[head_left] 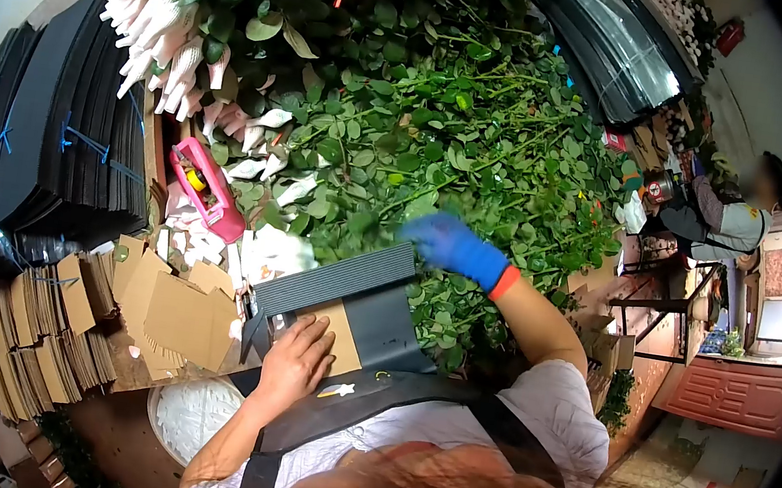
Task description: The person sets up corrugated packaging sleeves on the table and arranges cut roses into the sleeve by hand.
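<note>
My left hand (299,358), bare, lies with its fingers stretched out on a brown cardboard piece (346,335). That piece rests on a dark sheet (390,328) in front of my apron. Along the sheet's far side runs a grey ribbed strip (337,279). My right hand (450,245), in a blue glove with a red cuff, is beyond the strip's right end, over green leafy stems (483,148). Motion smears its fingers, so their grip is hidden. Dark scissors (251,329) are left of my left hand.
A pink tape dispenser (208,188) stands at the left, near cardboard sheets (188,321). Stacked black boards (61,122) and cardboard bundles (44,332) are further left. White-wrapped flower heads (160,11) fill the upper left. Another person (734,225) is at the far right.
</note>
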Tool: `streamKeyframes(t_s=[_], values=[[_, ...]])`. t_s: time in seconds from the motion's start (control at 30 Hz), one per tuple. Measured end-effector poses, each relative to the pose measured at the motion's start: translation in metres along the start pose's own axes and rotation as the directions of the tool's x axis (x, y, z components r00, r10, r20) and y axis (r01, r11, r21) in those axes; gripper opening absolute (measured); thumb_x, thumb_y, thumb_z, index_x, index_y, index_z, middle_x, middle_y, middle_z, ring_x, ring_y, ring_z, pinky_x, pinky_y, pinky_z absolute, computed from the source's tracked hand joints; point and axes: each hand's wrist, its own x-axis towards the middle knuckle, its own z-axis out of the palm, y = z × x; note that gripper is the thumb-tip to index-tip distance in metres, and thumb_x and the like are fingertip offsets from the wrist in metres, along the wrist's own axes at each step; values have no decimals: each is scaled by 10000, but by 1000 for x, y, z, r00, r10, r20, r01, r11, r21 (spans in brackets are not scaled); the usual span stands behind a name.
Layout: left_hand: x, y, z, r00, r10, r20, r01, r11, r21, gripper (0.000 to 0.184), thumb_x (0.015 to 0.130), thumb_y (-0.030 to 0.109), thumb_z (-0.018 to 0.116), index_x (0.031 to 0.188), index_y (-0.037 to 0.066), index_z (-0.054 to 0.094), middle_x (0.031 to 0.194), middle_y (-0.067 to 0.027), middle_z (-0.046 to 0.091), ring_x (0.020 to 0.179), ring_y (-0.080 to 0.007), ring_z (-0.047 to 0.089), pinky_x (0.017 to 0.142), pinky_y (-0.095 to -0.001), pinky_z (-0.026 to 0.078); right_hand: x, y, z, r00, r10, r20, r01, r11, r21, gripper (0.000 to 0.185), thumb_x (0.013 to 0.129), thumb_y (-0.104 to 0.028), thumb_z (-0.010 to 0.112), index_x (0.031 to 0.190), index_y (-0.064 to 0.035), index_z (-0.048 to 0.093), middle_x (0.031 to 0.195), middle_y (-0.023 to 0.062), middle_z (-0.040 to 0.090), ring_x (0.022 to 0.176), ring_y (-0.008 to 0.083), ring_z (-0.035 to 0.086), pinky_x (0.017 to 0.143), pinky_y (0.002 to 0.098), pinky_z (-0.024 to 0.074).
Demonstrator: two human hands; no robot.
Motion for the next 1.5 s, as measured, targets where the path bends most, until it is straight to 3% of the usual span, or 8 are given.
streamKeyframes(t_s=[0.27,0.53,0.8,0.9,1.17,1.27,1.4,1.5], values=[[0,6,-4,1000,-15,9,15,1000,0,360,828,100,747,1170,6,687,1313,-167,629,1246,-360,573,1015,-418,512,38,-6,-66,873,400,-281,-296,890,347,316,946,-263,599,1251,-255,681,1207,67,703,1053,298,675,932,394,552],[-1,5,-2,1000,-6,-4,6,1000,7,364,822,101,754,1170,18,688,1311,-155,636,1250,-355,576,1013,-411,518,127,122,-17,908,358,-219,-386,507,-771,283,966,-240,537,1199,-159,675,1304,107,651,1135,288,652,1066,445,429],[-1,3,-2,1000,12,-11,-12,1000,-2,360,814,89,756,1160,18,688,1301,-155,634,1240,-354,580,1015,-409,518,109,56,-147,701,-63,-710,-387,803,-453,124,821,-171,636,900,-124,720,924,151,713,917,354,681,792,443,546],[-2,5,-2,1000,20,-15,-20,1000,15,358,819,90,746,1164,17,681,1299,-161,632,1245,-359,573,1015,-411,517,93,26,-166,917,246,-313,-395,660,-638,143,807,-151,640,932,-113,696,913,140,706,871,363,668,788,457,540],[-12,-3,13,998,56,-1,-56,995,84,407,841,139,744,1218,13,655,1363,-160,593,1302,-372,522,1111,-510,422,33,-23,-194,623,-99,-776,-114,970,-216,377,895,-284,563,1201,-75,634,1164,115,678,950,313,629,862,430,516],[-12,-5,12,997,78,0,-78,993,89,422,841,169,753,1224,24,656,1355,-158,598,1316,-366,511,1117,-513,410,4,-58,-181,751,101,-653,98,960,262,407,888,-211,572,1277,-100,603,1224,96,666,966,291,629,848,413,516],[-15,-7,4,998,33,49,-35,998,45,606,822,303,797,1330,43,594,1415,-164,556,1334,-375,495,1126,-537,364,-42,-124,-175,912,-292,-290,14,726,-687,415,848,-116,638,1255,-171,577,1060,64,665,897,265,649,792,405,521],[-12,-3,-7,991,-104,90,126,949,-290,927,722,426,875,1442,32,445,1425,-202,538,1365,-349,485,1232,-600,79,-94,-126,-140,983,159,91,-71,789,-611,332,789,-64,674,1083,-217,650,1027,59,676,963,286,669,755,415,532]])
